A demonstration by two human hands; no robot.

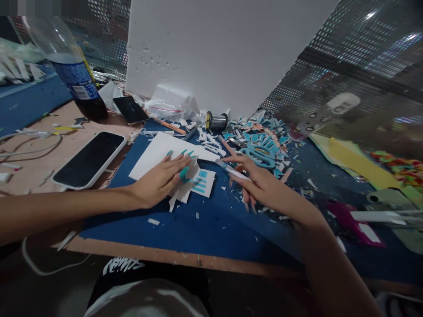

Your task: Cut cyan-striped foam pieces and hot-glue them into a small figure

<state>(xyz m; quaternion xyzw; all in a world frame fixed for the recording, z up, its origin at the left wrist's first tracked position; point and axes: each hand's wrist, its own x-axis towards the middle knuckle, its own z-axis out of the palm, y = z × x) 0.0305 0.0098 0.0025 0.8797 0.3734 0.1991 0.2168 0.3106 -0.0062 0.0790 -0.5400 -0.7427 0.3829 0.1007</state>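
Note:
My left hand (161, 180) lies flat, fingers stretched out, on a white foam sheet (158, 147) and some smaller cut pieces. A small white piece with turquoise stripes (203, 182) sticks out to the right of its fingers. My right hand (261, 185) is closed around a slim, pale craft knife (233, 171). The knife points left, its tip close to the right edge of the white sheet; whether it touches cannot be made out. Part of the handle is hidden by the fingers. Beneath lies a blue work surface (185, 229).
Turquoise-handled scissors (261, 154) lie beyond my right hand among white and turquoise scraps (274, 132). A wire spool (216, 120) sits by the upright white board (211, 53). At left are a phone (90, 158) and a bottle (77, 83). Yellow sheets (360, 163) lie at right.

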